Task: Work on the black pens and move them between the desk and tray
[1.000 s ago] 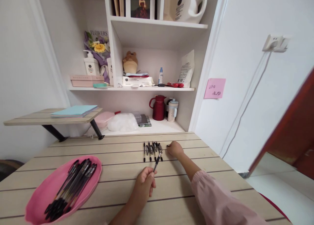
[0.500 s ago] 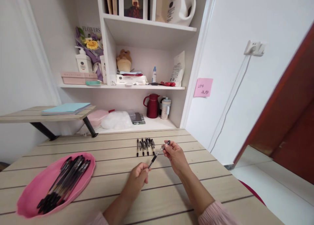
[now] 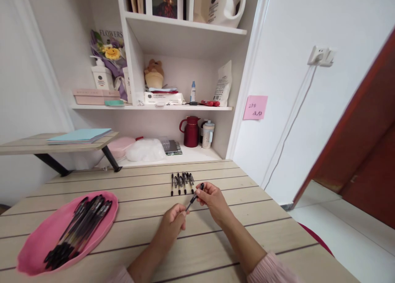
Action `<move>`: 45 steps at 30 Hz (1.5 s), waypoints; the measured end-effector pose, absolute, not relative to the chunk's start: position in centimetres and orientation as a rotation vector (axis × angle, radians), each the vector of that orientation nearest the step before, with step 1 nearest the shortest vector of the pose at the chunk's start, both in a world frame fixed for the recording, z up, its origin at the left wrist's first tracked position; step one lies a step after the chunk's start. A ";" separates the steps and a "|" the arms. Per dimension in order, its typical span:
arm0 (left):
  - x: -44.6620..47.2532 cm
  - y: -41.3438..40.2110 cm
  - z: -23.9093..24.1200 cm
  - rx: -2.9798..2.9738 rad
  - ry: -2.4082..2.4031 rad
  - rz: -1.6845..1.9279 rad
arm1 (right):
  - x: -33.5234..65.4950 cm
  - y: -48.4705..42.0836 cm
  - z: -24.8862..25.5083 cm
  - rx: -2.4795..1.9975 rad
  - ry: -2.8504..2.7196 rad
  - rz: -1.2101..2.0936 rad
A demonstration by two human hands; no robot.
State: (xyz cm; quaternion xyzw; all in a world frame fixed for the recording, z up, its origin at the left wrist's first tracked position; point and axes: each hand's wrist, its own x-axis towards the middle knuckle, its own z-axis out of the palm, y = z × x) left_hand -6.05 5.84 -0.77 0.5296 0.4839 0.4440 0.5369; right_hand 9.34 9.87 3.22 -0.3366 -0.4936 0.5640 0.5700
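My left hand [image 3: 173,220] is closed around the clear barrel of a black pen [image 3: 192,200], which slants up to the right. A dark pen cap [image 3: 201,186] is pinched in the fingers of my right hand [image 3: 212,198], at the pen's tip end. The cap and pen meet in one line; how far the cap sits over the tip is hidden by the fingers. Just beyond my hands, several black pens and caps [image 3: 179,184] lie side by side in a row on the table. Many more pens [image 3: 82,229] are piled in a pink tray [image 3: 31,250] at the left.
The slatted wooden table [image 3: 148,250] reaches back to a white shelf unit [image 3: 185,22]. A small raised stand [image 3: 18,145] with blue paper [image 3: 80,135] is at the left. A red jug [image 3: 191,131] and a light cup [image 3: 207,135] stand on the lowest shelf.
My right hand has moved left and slightly down, bringing the cap onto the pen's tip end, where a gap showed before. My left hand still holds the pen. The view has shifted slightly.
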 end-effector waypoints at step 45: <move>-20.9 2.2 9.3 1.590 2.321 1.299 | 9.5 10.0 -1.3 -1.097 -1.914 1.099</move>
